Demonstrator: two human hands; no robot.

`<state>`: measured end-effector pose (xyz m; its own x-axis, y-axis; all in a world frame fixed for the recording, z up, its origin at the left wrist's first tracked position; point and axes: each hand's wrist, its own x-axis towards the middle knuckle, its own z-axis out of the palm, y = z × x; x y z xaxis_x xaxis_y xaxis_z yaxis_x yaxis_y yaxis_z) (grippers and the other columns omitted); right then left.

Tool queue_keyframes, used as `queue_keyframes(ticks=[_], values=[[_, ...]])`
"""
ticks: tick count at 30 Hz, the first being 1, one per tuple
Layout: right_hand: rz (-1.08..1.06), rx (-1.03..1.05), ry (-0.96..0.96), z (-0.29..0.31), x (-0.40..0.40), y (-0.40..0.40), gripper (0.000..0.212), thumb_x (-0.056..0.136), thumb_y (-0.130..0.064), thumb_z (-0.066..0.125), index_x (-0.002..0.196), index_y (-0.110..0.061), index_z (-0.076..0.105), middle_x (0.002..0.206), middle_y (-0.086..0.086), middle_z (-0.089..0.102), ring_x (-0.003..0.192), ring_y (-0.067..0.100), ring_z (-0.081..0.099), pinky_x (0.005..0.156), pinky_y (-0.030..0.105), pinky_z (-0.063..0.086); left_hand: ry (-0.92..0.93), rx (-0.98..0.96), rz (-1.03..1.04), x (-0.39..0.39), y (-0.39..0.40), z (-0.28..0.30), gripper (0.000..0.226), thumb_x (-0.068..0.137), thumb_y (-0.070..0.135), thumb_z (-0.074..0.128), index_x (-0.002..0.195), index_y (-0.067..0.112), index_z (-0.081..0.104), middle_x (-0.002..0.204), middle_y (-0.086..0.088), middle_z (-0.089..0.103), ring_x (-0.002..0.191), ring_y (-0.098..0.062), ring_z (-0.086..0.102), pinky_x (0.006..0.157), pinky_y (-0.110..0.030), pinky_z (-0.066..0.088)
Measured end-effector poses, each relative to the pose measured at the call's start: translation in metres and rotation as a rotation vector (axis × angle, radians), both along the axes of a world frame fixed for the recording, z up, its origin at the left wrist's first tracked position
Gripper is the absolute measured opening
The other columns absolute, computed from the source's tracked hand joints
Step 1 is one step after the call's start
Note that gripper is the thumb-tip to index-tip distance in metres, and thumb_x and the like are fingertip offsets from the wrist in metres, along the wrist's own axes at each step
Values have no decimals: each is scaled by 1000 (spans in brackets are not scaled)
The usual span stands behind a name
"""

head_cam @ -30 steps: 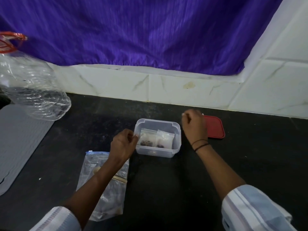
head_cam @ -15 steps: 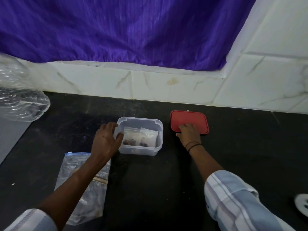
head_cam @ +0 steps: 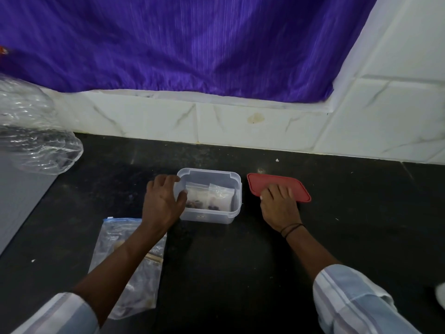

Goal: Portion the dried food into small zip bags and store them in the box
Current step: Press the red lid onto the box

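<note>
A clear plastic box [head_cam: 212,216] stands open on the black counter, with two small zip bags [head_cam: 209,196] of dark dried food inside. My left hand [head_cam: 163,201] wraps around the box's left wall, thumb over the rim. The red lid [head_cam: 269,183] lies flat just right of the box. My right hand [head_cam: 278,204] rests on the lid's near edge, fingers spread on top. A large zip bag [head_cam: 130,268] with dried food lies flat near me, partly under my left forearm.
A crumpled clear plastic bottle [head_cam: 33,141] lies at the far left beside a grey mat [head_cam: 16,196]. White tiled wall and a purple curtain [head_cam: 192,44] close off the back. A white object [head_cam: 441,295] shows at the right edge.
My right hand dropped from above the box onto the red lid. My left hand moved from the box's front corner to grip its left wall.
</note>
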<state>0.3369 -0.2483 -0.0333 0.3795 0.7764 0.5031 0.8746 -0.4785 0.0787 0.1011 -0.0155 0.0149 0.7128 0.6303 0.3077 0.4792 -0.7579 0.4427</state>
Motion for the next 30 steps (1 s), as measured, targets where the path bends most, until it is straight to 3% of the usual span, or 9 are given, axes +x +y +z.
queue_keyframes(ticks=[8,11,14,17,20,23,27,30], values=[[72,252,-115,35,1,-7,23,107,-22,33,98,-9,50,90,16,62,71,31,54,66,41,38,5,35,-15,10,-16,6,43,84,27,78,120,10,63,121,-19,63,105,-39,58,84,-49,52],[96,361,-157,70,-4,2,15,105,-15,41,100,-7,53,89,16,62,72,31,56,65,41,46,-11,27,-33,8,-17,8,39,87,28,75,119,10,64,121,-18,64,106,-38,58,86,-48,50],[154,369,-223,113,-19,25,16,103,-11,47,101,-4,61,89,15,63,73,30,59,62,41,51,-98,-114,-103,9,-18,14,30,94,29,68,118,12,65,123,-13,64,111,-30,57,91,-43,50],[252,275,-237,148,-40,52,20,101,-11,48,103,-2,66,91,14,64,74,29,61,59,38,51,-258,-286,-192,10,-23,29,24,101,32,55,103,11,67,102,-7,67,93,-18,61,78,-42,56],[365,109,-130,159,-61,82,15,95,-9,53,103,-3,64,92,12,62,73,26,60,52,37,50,-425,-437,-258,4,-28,45,37,105,37,42,97,13,68,89,-1,66,82,-16,63,70,-38,53],[376,15,68,154,-77,107,10,91,-10,57,99,-6,62,92,10,58,72,26,58,46,33,44,-421,-515,-341,-7,-24,50,21,104,36,47,93,30,63,83,18,62,77,-6,60,66,-20,47],[352,-77,280,148,-87,133,19,99,-21,48,108,-10,61,105,7,56,86,26,57,62,36,45,-409,-553,-205,-10,-10,39,20,102,32,56,102,15,67,93,6,70,82,-7,67,69,-27,58],[236,-54,306,136,-89,138,28,100,-28,50,119,-12,61,112,9,59,96,29,58,77,41,49,-420,-545,-80,-6,3,28,24,103,29,56,109,9,67,98,-2,70,87,-16,69,73,-31,59]])
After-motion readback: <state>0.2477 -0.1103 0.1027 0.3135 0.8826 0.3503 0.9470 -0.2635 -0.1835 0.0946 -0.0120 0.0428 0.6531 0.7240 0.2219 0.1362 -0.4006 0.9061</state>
